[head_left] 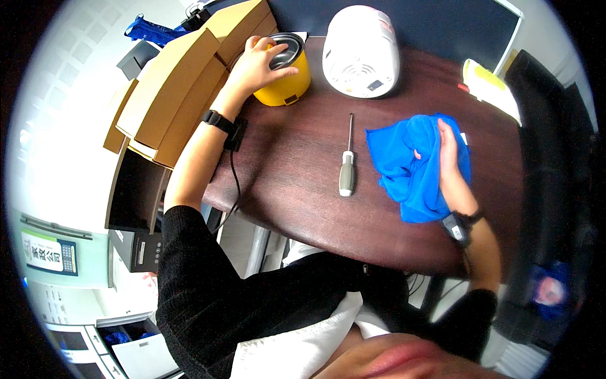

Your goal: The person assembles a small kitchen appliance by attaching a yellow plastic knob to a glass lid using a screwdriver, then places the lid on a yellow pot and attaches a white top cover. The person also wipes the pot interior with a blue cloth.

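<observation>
At the far left of the desk stands a yellow pot (291, 83) with a shiny dark metal rim and top. My left hand (255, 66) grips it from the left, fingers over the rim and thumb along the front side. On the right, a crumpled blue cloth (404, 158) is bunched up on the desk. My right hand (448, 155) holds it from its right side, with folds hiding most of the fingers. Between my hands lies a screwdriver (346, 167) with a grey and white handle, its tip pointing away from me.
A white rounded appliance (361, 54) with a vented base stands at the back of the dark wooden desk (290, 170). Cardboard boxes (173, 88) line the left edge. A white and yellow packet (489, 88) lies at the far right. A black cable (237, 183) hangs from my left wristband.
</observation>
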### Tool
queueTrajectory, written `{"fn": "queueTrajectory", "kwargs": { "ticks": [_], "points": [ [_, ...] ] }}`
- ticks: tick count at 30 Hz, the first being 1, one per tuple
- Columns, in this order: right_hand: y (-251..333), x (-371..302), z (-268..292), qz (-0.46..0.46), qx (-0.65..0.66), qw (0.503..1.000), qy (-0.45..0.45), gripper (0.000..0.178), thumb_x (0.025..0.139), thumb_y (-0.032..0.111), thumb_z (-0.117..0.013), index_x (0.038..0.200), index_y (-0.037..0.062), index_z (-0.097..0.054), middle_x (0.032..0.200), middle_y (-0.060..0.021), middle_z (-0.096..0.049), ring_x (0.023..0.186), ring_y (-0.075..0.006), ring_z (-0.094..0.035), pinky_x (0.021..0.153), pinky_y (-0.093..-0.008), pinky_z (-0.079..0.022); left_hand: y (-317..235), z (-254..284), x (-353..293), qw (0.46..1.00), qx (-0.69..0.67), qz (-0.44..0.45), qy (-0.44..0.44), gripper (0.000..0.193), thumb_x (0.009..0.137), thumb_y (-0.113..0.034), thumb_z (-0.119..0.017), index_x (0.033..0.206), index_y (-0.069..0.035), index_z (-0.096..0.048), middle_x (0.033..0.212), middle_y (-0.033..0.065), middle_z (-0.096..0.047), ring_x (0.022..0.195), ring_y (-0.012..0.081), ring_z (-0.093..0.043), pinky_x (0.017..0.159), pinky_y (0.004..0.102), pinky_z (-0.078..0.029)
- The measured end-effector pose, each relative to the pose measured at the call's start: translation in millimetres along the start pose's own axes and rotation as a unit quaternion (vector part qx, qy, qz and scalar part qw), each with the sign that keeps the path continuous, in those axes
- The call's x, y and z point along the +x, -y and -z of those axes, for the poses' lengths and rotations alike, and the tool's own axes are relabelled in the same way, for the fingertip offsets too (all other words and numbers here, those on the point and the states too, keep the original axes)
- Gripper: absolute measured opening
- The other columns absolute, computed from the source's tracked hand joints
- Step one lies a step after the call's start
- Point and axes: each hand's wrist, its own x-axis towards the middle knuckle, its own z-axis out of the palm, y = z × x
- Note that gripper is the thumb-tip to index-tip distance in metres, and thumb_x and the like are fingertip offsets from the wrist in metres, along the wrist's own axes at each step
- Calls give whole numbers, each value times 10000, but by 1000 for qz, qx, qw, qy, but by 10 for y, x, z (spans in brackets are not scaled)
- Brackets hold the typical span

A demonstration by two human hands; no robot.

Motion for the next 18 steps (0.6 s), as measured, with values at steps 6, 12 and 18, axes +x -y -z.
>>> {"fn": "queueTrajectory", "kwargs": {
  "ticks": [6,12,18],
  "points": [
    [2,-7,-10,-2,-7,1000,13,441,926,428,-477,1077,40,-624,1027,-105,-664,917,-216,-638,856,-349,-512,6,-64,17,1000,9,11,3,579,774,-507,-712,1193,-112,-650,1223,162,-557,1245,372,-414,1033,464,-389],
    [67,-170,-196,-47,-53,997,-24,399,886,385,-522,1063,43,-630,1020,-109,-661,904,-227,-639,815,-340,-514,-74,80,-137,999,-12,-9,-51,519,795,-435,-712,1204,-123,-639,1242,146,-549,1256,382,-402,1058,463,-361],
    [20,-157,-171,41,-89,995,-36,375,849,280,-535,1113,18,-585,1059,-114,-641,921,-225,-635,844,-340,-509,-579,763,-554,992,-106,-13,-67,452,801,-352,-719,1174,-108,-645,1210,136,-555,1233,355,-445,987,433,-436]
  ]
}}
